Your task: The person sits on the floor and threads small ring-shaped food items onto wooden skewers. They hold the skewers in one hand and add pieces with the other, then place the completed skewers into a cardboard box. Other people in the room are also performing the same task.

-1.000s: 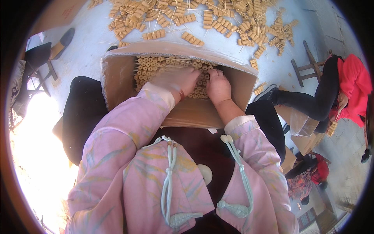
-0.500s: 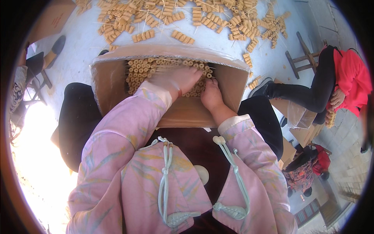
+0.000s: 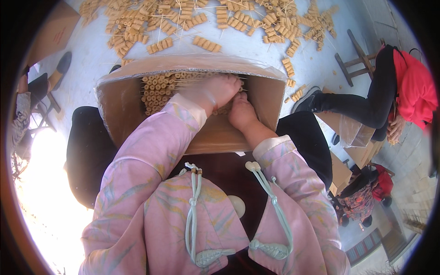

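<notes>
Head view, centre of the frame: both forearms are reaching up from the lower edge and slanting inward, with the hands meeting inside an open cardboard box (image 3: 266, 98). Coming from the lower left in a pink patterned sleeve (image 3: 146, 153), the left arm is stretching up and to the right; the left hand (image 3: 220, 89) is lying back upward, partly blurred, its fingers bending down near the far wall. From the lower right, the right arm is angling up and to the left, and the right hand (image 3: 242, 112) is pointing its fingers upward just beside the left fingertips. Both hands' fingers are curling, but I cannot tell whether either is gripping a piece. Tan ring-shaped pieces on sticks (image 3: 158, 91) are filling the box's left part, stacked with their round ends showing, and thin sticks are poking out near the left hand. More skewered pieces (image 3: 133, 25) are lying scattered across the pale floor (image 3: 94, 68) at the top of the frame. Dark-trousered knees (image 3: 89, 142) are flanking the box.
</notes>
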Demonstrator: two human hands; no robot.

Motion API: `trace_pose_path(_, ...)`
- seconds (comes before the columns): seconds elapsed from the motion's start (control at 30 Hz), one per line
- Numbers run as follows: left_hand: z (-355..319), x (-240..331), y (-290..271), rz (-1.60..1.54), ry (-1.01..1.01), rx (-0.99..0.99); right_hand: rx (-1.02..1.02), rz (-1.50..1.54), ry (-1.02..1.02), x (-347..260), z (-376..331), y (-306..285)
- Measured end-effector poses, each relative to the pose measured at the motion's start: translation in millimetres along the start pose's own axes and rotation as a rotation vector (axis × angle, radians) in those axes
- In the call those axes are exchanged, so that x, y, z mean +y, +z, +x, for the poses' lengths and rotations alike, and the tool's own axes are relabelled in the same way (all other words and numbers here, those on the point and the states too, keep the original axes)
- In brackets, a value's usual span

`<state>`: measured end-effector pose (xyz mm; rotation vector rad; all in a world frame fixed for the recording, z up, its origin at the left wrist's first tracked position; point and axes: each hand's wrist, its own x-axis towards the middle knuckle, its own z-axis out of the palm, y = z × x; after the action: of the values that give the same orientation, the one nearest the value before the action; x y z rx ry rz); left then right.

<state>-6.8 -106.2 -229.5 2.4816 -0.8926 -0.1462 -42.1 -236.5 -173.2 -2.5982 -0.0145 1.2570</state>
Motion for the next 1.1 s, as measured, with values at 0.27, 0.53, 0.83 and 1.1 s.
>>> trace_pose_path(0.27,5,5,-4,-0.045,-0.094,-0.026,-0.083,0.006,0.047,-7,-5,-8)
trace_pose_path(0.53,3,4,-3,0.049,-0.017,-0.036,-0.100,0.010,0.082,-11,-7,-9)
trace_pose_path(0.83,-16,16,-17,-0.233,-0.136,-0.146,0.087,0.124,0.032,-18,-18,-11)
trace_pose_path(1.1,-54,12,-69,-0.170,-0.336,-0.032,0.139,0.193,0.007,-10,-6,-5)
